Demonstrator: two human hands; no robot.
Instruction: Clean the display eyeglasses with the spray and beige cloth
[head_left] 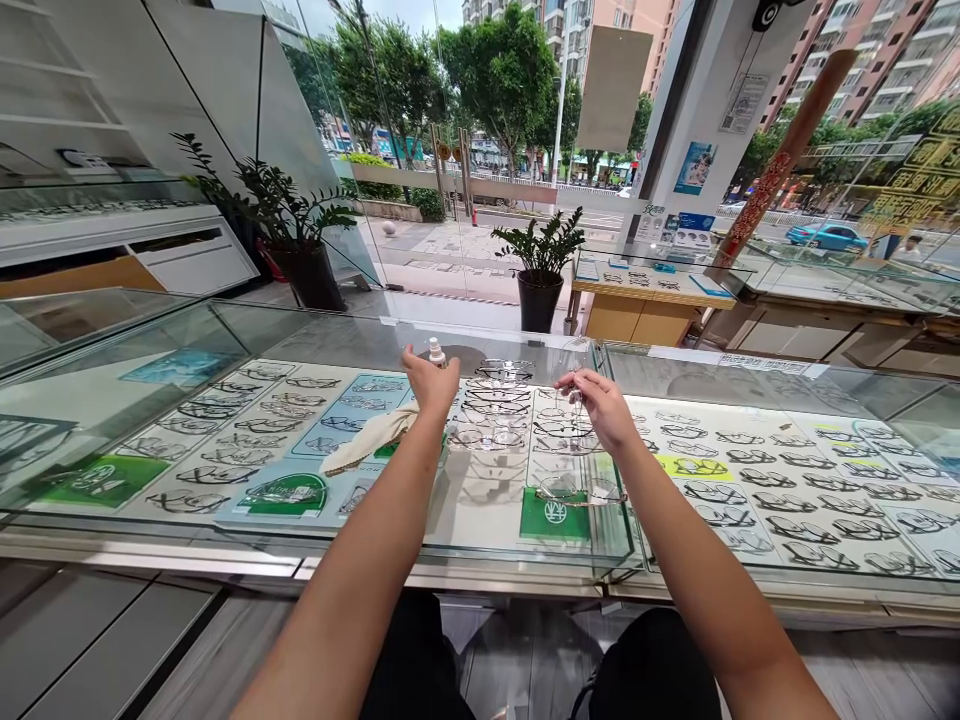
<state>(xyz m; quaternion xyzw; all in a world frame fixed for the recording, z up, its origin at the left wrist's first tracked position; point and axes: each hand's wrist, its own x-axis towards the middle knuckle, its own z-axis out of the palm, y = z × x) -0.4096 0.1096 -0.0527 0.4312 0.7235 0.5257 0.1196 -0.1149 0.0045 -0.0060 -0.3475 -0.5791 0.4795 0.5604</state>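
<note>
At the back of the glass counter my left hand [432,382] has its fingers around a small white spray bottle [436,350]. A cream cloth [373,440] lies on the counter just left of my left wrist. To the right, my right hand [595,400] pinches a thin-framed pair of glasses [576,396], held above the glass top. Between the hands is a column of dark-framed glasses [499,402]. Another pair of glasses [579,492] sits nearer the front edge, over a green card [553,515].
The glass display counter [450,562] spans the view, with rows of glasses on both sides. Behind it stand two potted plants [540,285] [309,270] and a wooden display table [637,318]. A large window faces the street.
</note>
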